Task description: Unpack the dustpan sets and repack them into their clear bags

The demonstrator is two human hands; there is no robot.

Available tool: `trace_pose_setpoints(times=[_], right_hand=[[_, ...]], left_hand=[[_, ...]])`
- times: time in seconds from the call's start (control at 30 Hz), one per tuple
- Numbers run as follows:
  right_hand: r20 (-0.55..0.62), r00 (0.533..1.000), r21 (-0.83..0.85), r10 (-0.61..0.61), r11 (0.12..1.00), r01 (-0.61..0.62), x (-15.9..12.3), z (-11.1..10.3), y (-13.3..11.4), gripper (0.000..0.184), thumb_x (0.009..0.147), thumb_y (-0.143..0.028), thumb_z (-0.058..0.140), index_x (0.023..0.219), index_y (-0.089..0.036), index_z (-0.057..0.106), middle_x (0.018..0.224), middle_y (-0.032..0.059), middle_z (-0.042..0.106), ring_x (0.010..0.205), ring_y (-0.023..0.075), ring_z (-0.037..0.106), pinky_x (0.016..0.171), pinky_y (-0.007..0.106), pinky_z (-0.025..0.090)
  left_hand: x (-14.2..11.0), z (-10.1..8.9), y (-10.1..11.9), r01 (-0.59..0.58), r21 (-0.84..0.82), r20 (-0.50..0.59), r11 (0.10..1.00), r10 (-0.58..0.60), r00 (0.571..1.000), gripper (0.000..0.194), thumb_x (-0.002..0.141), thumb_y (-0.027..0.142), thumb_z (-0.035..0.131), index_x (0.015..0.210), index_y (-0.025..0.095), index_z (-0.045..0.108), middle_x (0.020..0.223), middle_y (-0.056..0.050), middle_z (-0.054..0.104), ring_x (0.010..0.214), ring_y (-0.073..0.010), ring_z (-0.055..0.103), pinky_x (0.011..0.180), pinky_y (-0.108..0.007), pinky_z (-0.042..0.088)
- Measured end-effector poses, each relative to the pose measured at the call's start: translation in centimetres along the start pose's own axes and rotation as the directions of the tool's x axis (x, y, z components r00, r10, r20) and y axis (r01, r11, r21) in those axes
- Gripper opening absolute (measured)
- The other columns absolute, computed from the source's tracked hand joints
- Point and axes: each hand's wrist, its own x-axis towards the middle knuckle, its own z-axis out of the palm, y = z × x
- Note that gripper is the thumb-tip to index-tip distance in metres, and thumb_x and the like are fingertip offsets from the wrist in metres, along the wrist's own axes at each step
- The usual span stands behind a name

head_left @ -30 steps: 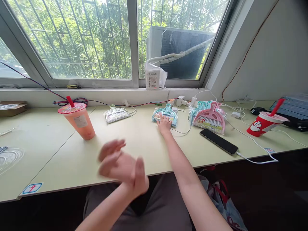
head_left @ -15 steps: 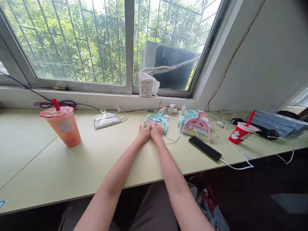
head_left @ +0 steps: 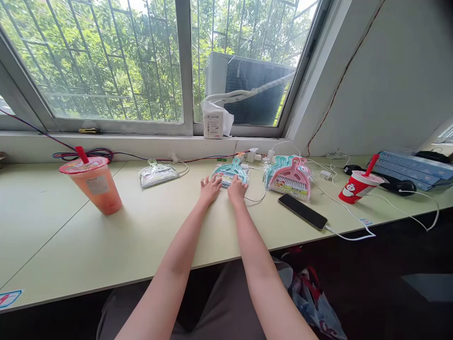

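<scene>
"Well, there sat the blue set (head_left: 230, 170), by the middle of the desk's (head_left: 170, 212) back edge!"

"Did anything grip it?"

"The left hand (head_left: 210, 189) was open, splayed at its near left corner; the right hand (head_left: 237, 190) was curled at its near side, grip impossible to tell!"

"How far along was it?"

"Barely started, I judged: wrapped and unlifted! The pale set (head_left: 159, 174), left along that edge, and the pink pile (head_left: 293, 179), right, had no hand on them!"

Bright window (head_left: 184, 85) above pale table (head_left: 152, 217)
</scene>
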Motion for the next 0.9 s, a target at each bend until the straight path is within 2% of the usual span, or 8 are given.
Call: trace_pose_setpoints(times=[0.13, 0.2, 0.27, 0.5, 0.7, 0.8, 0.9], right_hand=[[-0.064, 0.997, -0.015, 0.030, 0.999, -0.031, 0.1, 0.0, 0.6, 0.050, 0.091, -0.005, 0.035, 0.138, -0.008, 0.051, 0.116, 0.0217, 0.071, 0.105, 0.0277, 0.070, 0.114, 0.052, 0.024], [-0.084, 0.996, -0.021, 0.038, 0.999, -0.040, 0.1, -0.1, 0.9, 0.051, 0.091, -0.003, 0.032, 0.137, -0.008, 0.052, 0.111, 0.0206, 0.073, 0.101, 0.0277, 0.071, 0.118, 0.057, 0.015], [-0.089, 0.995, -0.023, 0.045, 0.999, -0.047, 0.1, -0.1, 1.0, 0.050, 0.090, -0.001, 0.030, 0.134, -0.007, 0.054, 0.107, 0.0194, 0.074, 0.099, 0.0275, 0.072, 0.119, 0.058, 0.011], [-0.037, 0.998, -0.062, 0.043, 0.997, -0.045, 0.2, -0.3, 0.8, 0.047, 0.089, 0.000, 0.038, 0.134, -0.006, 0.053, 0.119, 0.0215, 0.070, 0.109, 0.0274, 0.069, 0.121, 0.056, 0.011], [-0.020, 1.000, -0.081, 0.020, 0.997, -0.022, 0.1, 0.0, 0.8, 0.046, 0.088, -0.001, 0.041, 0.131, -0.005, 0.054, 0.121, 0.0237, 0.068, 0.112, 0.0299, 0.068, 0.121, 0.060, 0.009], [-0.038, 0.999, -0.069, 0.006, 0.998, -0.009, 0.3, 0.5, 1.1, 0.046, 0.088, -0.001, 0.037, 0.130, -0.003, 0.056, 0.119, 0.0245, 0.069, 0.111, 0.0312, 0.068, 0.120, 0.061, 0.010], [-0.072, 0.997, -0.038, 0.011, 0.999, -0.014, 0.6, 1.1, 1.5, 0.047, 0.089, -0.001, 0.033, 0.130, -0.004, 0.057, 0.115, 0.0224, 0.071, 0.105, 0.0314, 0.070, 0.119, 0.061, 0.013]], left_hand=[[0.1, 0.2, -0.1, -0.001, 0.007, -0.007, 1.000, 0.001, 1.000, 0.050, 0.104, 0.045, 0.027, 0.147, 0.038, 0.052, 0.166, 0.003, 0.034, 0.153, -0.0333, 0.024, 0.122, -0.055, 0.014], [0.1, 0.3, -0.2, -0.001, 0.021, -0.015, 1.000, 0.002, 1.000, 0.050, 0.104, 0.043, 0.028, 0.147, 0.038, 0.052, 0.167, 0.003, 0.033, 0.155, -0.0327, 0.020, 0.124, -0.056, 0.009], [0.1, 0.4, -0.2, -0.003, 0.038, -0.022, 0.999, 0.003, 1.000, 0.050, 0.104, 0.041, 0.029, 0.148, 0.038, 0.052, 0.167, 0.003, 0.031, 0.156, -0.0324, 0.017, 0.125, -0.056, 0.002], [0.0, 0.2, -0.1, -0.028, 0.051, -0.020, 0.998, 0.029, 0.999, 0.053, 0.103, 0.038, 0.028, 0.151, 0.034, 0.051, 0.167, 0.000, 0.032, 0.156, -0.0346, 0.020, 0.125, -0.058, -0.007], [0.0, 0.2, -0.2, -0.020, 0.001, -0.006, 1.000, 0.020, 1.000, 0.056, 0.101, 0.031, 0.028, 0.153, 0.033, 0.048, 0.169, 0.001, 0.027, 0.158, -0.0347, 0.012, 0.122, -0.064, -0.016], [-0.1, 0.2, -0.2, -0.018, -0.026, 0.006, 1.000, 0.018, 1.000, 0.058, 0.099, 0.026, 0.030, 0.153, 0.034, 0.047, 0.169, 0.002, 0.025, 0.159, -0.0341, 0.006, 0.121, -0.068, -0.014], [-0.3, 0.3, -0.2, -0.037, -0.031, -0.001, 0.999, 0.037, 0.999, 0.058, 0.098, 0.024, 0.033, 0.153, 0.032, 0.047, 0.170, 0.001, 0.024, 0.159, -0.0334, 0.006, 0.124, -0.068, 0.000]])
